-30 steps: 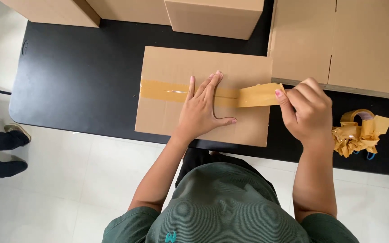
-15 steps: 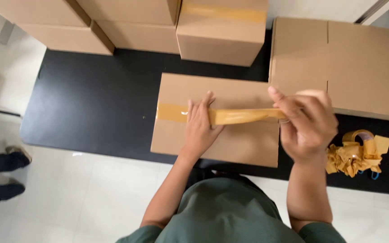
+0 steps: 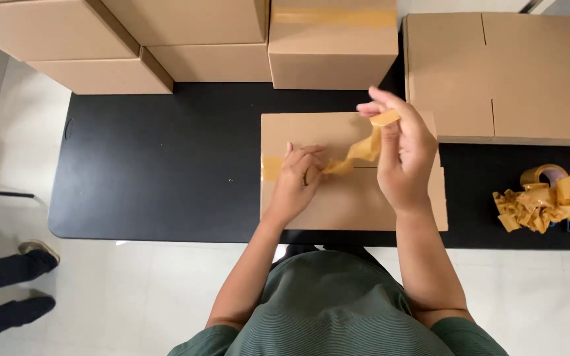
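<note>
A closed cardboard box point(image 3: 338, 204) lies on the black table point(image 3: 166, 171) in front of me. A strip of tan packing tape point(image 3: 363, 150) runs across its top seam. My right hand point(image 3: 404, 155) pinches the loose end of that strip and holds it lifted above the box, with the tape curling upward. My left hand point(image 3: 298, 181) rests on the box lid with its fingers bent against the tape where it still sticks. A short piece of tape point(image 3: 272, 168) remains flat at the box's left edge.
Several closed cardboard boxes point(image 3: 219, 39) stand stacked along the back of the table, one with tape on top point(image 3: 332, 39). A flattened box point(image 3: 503, 72) lies at the right. A tape roll with crumpled tape scraps point(image 3: 545, 194) sits at right. Another person's feet point(image 3: 14, 277) are at left.
My right hand has pulled the tape strip up and leftward off the box lid, so it now curls in the air. My left hand's fingers have curled in on the tape.
</note>
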